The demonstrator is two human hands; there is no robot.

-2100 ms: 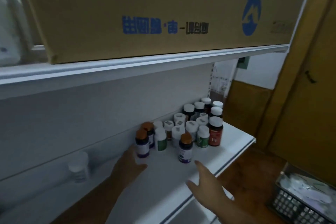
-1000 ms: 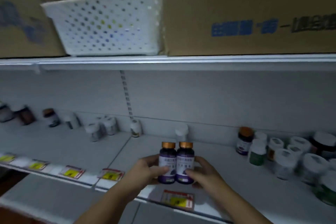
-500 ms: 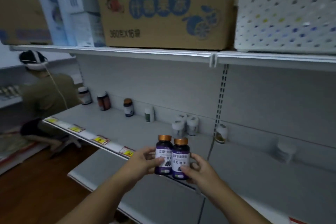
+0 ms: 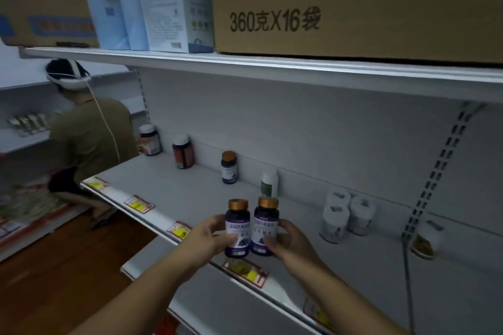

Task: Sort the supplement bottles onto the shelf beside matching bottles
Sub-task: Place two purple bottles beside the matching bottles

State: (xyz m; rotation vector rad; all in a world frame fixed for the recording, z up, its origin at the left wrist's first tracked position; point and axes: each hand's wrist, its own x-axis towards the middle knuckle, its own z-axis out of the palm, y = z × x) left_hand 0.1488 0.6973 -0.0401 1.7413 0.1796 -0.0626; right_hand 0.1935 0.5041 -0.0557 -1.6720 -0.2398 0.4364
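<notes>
Carried away from the crowded cluster of white-capped bottles; now held upright, side by side: left purple-labelled, gold-capped plastic bottle (image 4: 237, 228) in left hand (image 4: 208, 239), fingers curled round; right purple-labelled twin bottle (image 4: 265, 227) gripped by right hand (image 4: 290, 243); matching gold-capped bottle (image 4: 229, 167) near, at back of grey metal shelf (image 4: 190, 198); probably placing next.

Cropped at top and right: brown cardboard box (image 4: 353, 8). Blurred beyond reading: purple labels on two orange-capped bottles (image 4: 251, 228); yellow shelf-edge price tags (image 4: 138, 204).
</notes>
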